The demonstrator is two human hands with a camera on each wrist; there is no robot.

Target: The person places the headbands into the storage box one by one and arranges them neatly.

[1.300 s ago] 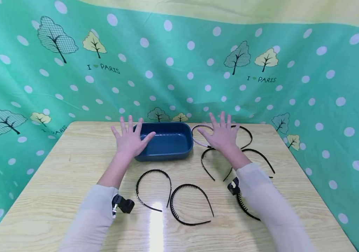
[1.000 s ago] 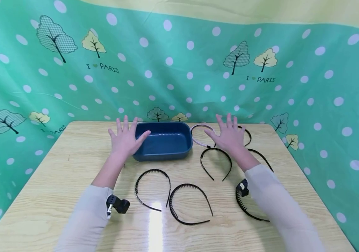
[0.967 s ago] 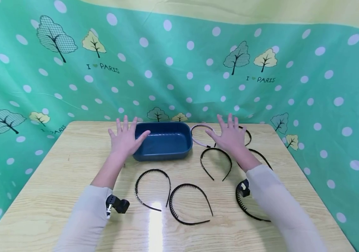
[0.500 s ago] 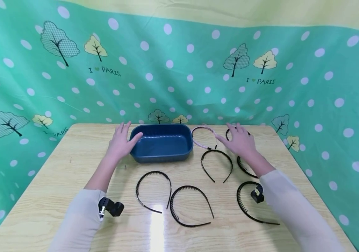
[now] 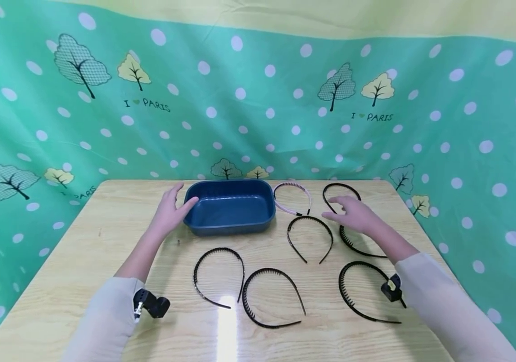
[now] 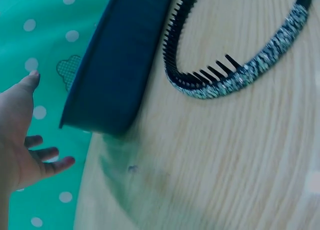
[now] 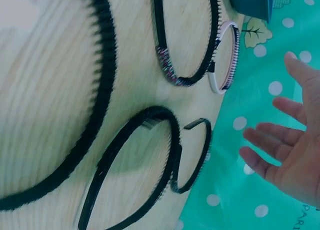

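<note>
My left hand (image 5: 169,211) is beside the left end of a dark blue bin (image 5: 228,230), thumb at the rim, fingers loosely bent and holding nothing. In the left wrist view the bin's wall (image 6: 112,74) appears beyond the spread fingers. My right hand (image 5: 358,215) hovers over the back right, fingers relaxed, nothing in them. It partly covers a black headband (image 5: 340,184) at the back and overlaps the upper end of a toothed black headband (image 5: 347,242). A pink headband (image 5: 291,184) lies right of the bin, with a black headband (image 5: 307,217) in front.
Two more black toothed headbands lie front centre, one left (image 5: 196,271) and one right (image 5: 245,296). Another black headband (image 5: 342,281) lies under the right forearm. Behind the wooden table (image 5: 104,236) hangs a green dotted cloth (image 5: 239,120).
Both hands have come down and toward the person from a spread-finger pose, the left moving left and the right moving right. The fingers are now more bent. The headbands and bin stay put.
</note>
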